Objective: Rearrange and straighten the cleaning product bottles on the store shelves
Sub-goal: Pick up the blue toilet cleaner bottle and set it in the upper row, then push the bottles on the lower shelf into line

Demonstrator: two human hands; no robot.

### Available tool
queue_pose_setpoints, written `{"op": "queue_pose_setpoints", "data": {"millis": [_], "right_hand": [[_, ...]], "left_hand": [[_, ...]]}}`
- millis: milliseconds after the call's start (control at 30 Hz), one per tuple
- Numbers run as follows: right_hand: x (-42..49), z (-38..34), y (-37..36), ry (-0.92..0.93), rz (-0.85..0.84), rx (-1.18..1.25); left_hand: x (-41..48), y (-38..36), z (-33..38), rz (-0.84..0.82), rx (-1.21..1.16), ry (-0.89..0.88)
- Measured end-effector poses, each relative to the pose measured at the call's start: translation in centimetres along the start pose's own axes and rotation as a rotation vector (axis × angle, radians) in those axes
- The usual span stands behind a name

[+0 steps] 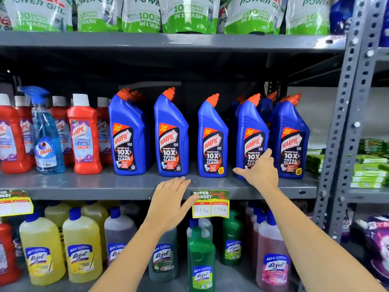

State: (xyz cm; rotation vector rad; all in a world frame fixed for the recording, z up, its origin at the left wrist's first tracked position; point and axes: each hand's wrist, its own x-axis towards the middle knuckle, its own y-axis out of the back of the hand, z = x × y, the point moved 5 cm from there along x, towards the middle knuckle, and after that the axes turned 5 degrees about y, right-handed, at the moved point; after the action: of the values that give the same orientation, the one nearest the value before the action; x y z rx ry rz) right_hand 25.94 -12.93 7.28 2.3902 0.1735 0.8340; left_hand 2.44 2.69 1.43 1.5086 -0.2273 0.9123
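Note:
Several blue Harpic bottles with orange caps stand upright in a row on the grey middle shelf (105, 185). My right hand (260, 172) lies against the lower front of the fourth blue bottle (251, 131), fingers spread around its base. My left hand (171, 200) rests flat and open on the shelf's front edge, below the second blue bottle (170, 133) and the third blue bottle (212, 138). More blue bottles stand behind the front row at the right.
Red Harpic bathroom cleaner bottles (84, 133) and a blue Colin spray bottle (47, 135) fill the shelf's left. A yellow price tag (210, 204) hangs on the shelf edge. Lizol bottles (81, 247) stand below, green pouches (185, 15) above. A grey slotted upright (345, 123) bounds the right.

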Motion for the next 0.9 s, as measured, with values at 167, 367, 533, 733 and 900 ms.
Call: {"op": "queue_pose_setpoints", "data": {"millis": [167,367,533,733,900], "right_hand": [[1.3,0.8,-0.8,0.023,-0.029,0.041],[1.9,1.6,-1.1,0.041,-0.099,0.119],[1.9,1.8,-1.0,0.038,-0.105,0.164],[1.4,1.6,-0.9,0.028,-0.092,0.171],[1.1,1.5,-0.7,0.018,-0.068,0.165]], "left_hand": [[0.0,-0.2,-0.3,0.022,-0.022,0.003],[-0.1,-0.4,-0.3,0.034,-0.024,0.006],[-0.1,-0.4,-0.2,0.044,-0.029,0.014],[-0.1,-0.3,-0.1,0.052,-0.046,0.031],[-0.2,-0.2,-0.1,0.048,-0.039,0.032]]}}
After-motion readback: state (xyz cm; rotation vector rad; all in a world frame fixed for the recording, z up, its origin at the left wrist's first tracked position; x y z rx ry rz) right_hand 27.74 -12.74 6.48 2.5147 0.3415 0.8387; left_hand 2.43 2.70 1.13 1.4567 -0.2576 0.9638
